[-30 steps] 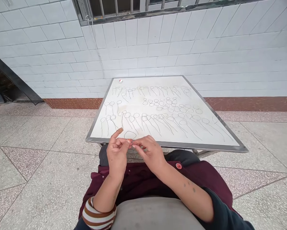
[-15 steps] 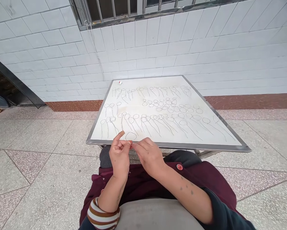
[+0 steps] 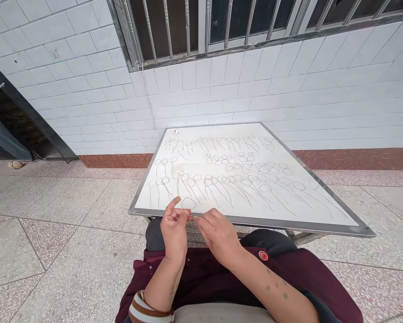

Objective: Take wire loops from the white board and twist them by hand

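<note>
My left hand [image 3: 175, 231] is raised at the near edge of the white board [image 3: 201, 159], thumb and fingers pinched on something small and reddish, with one finger sticking up. Close beside it on the right, my right hand [image 3: 218, 231] has its fingertips pressed together; what they hold is too small to make out. A narrow gap separates the two sets of fingertips. Thin dark wire-like pieces, many with a loop [image 3: 188, 203] and long tails, lie in rows on the board. Shorter double-loop pieces [image 3: 224, 159] lie near its middle.
A small white and red object [image 3: 176, 132] sits at the board's far left corner. Behind the board stands a white tiled wall [image 3: 201, 105] with a barred window [image 3: 218, 27]. A dark doorway [image 3: 16, 121] is at the left. My knees are under the board's near edge.
The view has tilted up, showing more of the window and shifting the board lower. My fingertips have moved slightly apart.
</note>
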The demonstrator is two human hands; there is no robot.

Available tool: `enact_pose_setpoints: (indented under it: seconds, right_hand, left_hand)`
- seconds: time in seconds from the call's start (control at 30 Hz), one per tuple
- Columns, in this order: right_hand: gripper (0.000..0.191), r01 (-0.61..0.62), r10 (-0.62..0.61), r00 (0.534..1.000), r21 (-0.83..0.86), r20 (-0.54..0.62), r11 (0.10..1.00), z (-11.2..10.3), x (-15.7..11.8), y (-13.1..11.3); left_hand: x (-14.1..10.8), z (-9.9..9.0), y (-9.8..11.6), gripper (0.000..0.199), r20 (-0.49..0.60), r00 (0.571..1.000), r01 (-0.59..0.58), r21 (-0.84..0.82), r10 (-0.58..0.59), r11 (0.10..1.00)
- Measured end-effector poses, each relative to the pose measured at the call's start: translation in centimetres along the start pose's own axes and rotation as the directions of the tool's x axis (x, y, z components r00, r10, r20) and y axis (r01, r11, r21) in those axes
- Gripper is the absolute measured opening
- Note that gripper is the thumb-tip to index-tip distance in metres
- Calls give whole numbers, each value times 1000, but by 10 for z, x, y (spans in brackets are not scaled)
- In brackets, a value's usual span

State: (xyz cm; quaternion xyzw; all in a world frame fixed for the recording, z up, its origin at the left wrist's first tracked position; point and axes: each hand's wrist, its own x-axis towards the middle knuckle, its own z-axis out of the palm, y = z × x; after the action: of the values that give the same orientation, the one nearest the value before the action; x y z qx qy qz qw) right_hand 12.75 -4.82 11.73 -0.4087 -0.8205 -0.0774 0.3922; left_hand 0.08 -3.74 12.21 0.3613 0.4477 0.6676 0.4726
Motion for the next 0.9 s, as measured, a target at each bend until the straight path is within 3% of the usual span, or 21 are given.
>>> enact_pose_setpoints:
  seconds: [0.2,0.43,0.57,0.73,0.83,0.9]
  right_hand:
    - [18,-158,150,986,117,77,980,1,-8,5]
    - [10,-439,396,898,315,193,842,7,-8,14]
    - [10,-500,455,866,342,208,796,9,-6,15]
    - [9,-526,507,848,366,154,768,17,-1,22]
    - [10,-515,510,853,335,111,789,23,5,33]
    - [10,-511,510,856,301,89,805,28,12,44]
  left_hand:
    - [12,-6,-1,50,-50,999,19,-36,-21,999]
    - [24,-3,-4,48,16,998,61,-70,-60,996]
    - [32,1,-2,51,85,991,101,-19,-100,995]
    - [30,-1,-14,72,169,980,101,27,-104,995]
    - [15,-8,-34,62,122,991,43,54,-49,998]
    - [3,-14,-50,43,197,976,54,189,-92,981]
